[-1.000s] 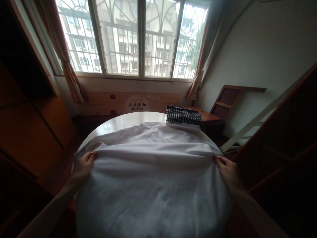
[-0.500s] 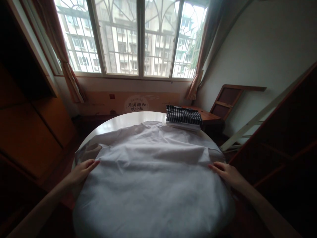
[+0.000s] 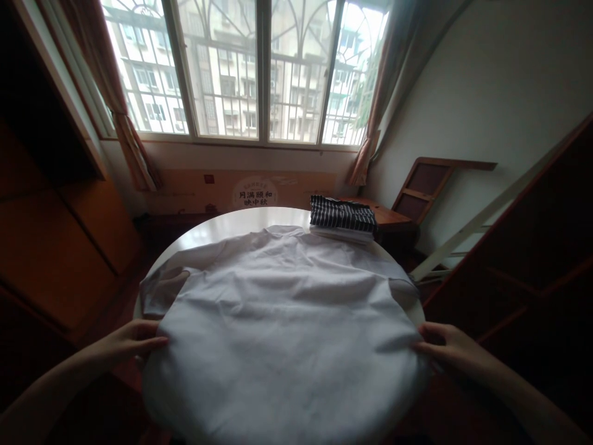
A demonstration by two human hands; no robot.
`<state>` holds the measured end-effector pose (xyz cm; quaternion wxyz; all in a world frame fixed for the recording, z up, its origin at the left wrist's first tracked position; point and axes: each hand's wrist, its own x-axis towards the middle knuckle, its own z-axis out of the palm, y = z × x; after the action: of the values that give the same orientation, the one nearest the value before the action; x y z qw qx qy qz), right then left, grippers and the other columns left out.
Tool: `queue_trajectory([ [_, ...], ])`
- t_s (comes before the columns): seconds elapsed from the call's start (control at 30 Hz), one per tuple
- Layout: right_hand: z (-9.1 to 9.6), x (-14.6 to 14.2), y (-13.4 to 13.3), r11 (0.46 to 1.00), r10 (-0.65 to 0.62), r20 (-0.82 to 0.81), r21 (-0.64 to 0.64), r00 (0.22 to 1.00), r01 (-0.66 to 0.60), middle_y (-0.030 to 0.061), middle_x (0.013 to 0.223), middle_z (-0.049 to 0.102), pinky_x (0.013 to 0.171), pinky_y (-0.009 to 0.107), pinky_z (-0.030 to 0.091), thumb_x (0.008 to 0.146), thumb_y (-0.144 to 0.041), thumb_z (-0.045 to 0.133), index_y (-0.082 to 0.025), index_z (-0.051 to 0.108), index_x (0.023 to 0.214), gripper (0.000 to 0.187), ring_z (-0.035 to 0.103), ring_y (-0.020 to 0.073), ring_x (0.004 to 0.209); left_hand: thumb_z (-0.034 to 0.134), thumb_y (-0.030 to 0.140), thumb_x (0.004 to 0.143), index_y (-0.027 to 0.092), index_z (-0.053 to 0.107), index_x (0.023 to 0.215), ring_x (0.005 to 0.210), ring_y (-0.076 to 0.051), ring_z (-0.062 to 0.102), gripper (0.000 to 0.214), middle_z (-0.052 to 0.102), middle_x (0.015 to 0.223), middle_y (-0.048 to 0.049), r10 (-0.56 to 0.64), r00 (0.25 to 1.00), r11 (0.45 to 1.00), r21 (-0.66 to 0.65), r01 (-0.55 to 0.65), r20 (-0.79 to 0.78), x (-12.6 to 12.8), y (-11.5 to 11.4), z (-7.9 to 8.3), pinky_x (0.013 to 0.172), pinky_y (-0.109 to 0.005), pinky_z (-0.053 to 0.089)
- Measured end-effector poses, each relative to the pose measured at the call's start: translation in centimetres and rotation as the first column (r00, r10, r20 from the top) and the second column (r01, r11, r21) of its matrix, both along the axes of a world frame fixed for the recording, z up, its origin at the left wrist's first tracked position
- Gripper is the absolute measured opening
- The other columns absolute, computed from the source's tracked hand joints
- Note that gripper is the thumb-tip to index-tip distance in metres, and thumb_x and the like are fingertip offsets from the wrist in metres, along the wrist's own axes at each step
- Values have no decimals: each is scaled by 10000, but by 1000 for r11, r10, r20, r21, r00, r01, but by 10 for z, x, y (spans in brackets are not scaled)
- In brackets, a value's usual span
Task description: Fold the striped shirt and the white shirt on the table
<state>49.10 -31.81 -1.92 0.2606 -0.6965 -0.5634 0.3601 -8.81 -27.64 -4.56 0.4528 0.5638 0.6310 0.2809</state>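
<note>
A white shirt (image 3: 287, 327) lies spread over a round white table (image 3: 208, 232), its collar toward the window and its lower part draping over the near edge. The sleeves reach out to both sides. My left hand (image 3: 139, 339) pinches the shirt's left side edge, thumb and fingers closed on the cloth. On the opposite side my right hand (image 3: 445, 343) grips the other side edge in the same way. Some creases run across the shirt's upper part. Parts of the fingertips are hidden by the fabric.
Folded clothes, a black-and-white striped garment (image 3: 343, 213) on top of white cloth, sit at the table's far right. Behind them stands a wooden chair (image 3: 421, 188). Wooden cabinets (image 3: 60, 247) are on the left, and a dark red-brown panel (image 3: 523, 272) leans at right.
Both hands have slid down the shirt's side edges toward me and slightly outward. The shirt's middle lies flatter, and the raised fold across it has dropped.
</note>
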Motion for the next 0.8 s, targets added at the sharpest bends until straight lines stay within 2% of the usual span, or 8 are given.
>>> queue_trajectory([
  [0.07,-2,6,5,999,-48,-161,-8,986,47,27,571,608,522,261,433,487,-459,716,-172,620,571,314,561,188,563,715,486,468,140,694,624,544,-183,551,379,620,569,-39,-62,991,987,-143,79,118,-4,8,11,489,-271,461],
  [0.1,-3,9,8,996,-86,-229,4,970,90,28,579,611,535,265,439,480,-453,728,-175,615,569,313,566,191,572,723,463,478,142,699,651,569,-185,562,366,633,593,-40,-47,984,981,-179,78,172,-4,11,16,518,-273,469],
  [0.23,-2,15,16,964,-229,-407,33,884,264,41,597,628,550,278,456,462,-457,750,-184,617,586,328,582,197,567,748,442,459,138,702,694,665,-228,607,387,661,637,-60,75,967,987,-155,-37,245,5,16,34,595,-303,490],
  [0.37,6,12,18,955,-243,-454,45,857,295,63,619,648,568,302,472,440,-465,760,-183,634,607,351,600,220,579,739,471,458,133,698,698,679,-240,608,416,666,651,-76,117,961,992,-65,-104,250,12,14,43,616,-325,496],
  [0.53,10,14,21,952,-256,-497,16,829,304,61,664,665,605,292,472,461,-423,766,-186,663,669,332,604,216,624,762,405,463,134,686,681,636,-214,597,356,662,633,-59,132,941,991,-70,-116,311,5,17,40,598,-308,489],
  [0.67,10,7,25,953,-216,-482,86,849,292,62,714,660,617,277,472,561,-420,709,-181,632,740,309,600,215,670,767,384,466,132,656,628,574,-187,584,320,640,578,-30,141,946,989,-78,-123,292,3,18,35,543,-280,475],
  [0.8,3,-11,28,890,-317,-476,148,820,430,43,708,634,562,254,457,631,-409,626,-196,564,797,277,583,197,654,770,411,460,131,631,623,548,-177,581,353,636,568,-21,190,940,981,-80,-174,285,4,15,26,522,-275,470],
])
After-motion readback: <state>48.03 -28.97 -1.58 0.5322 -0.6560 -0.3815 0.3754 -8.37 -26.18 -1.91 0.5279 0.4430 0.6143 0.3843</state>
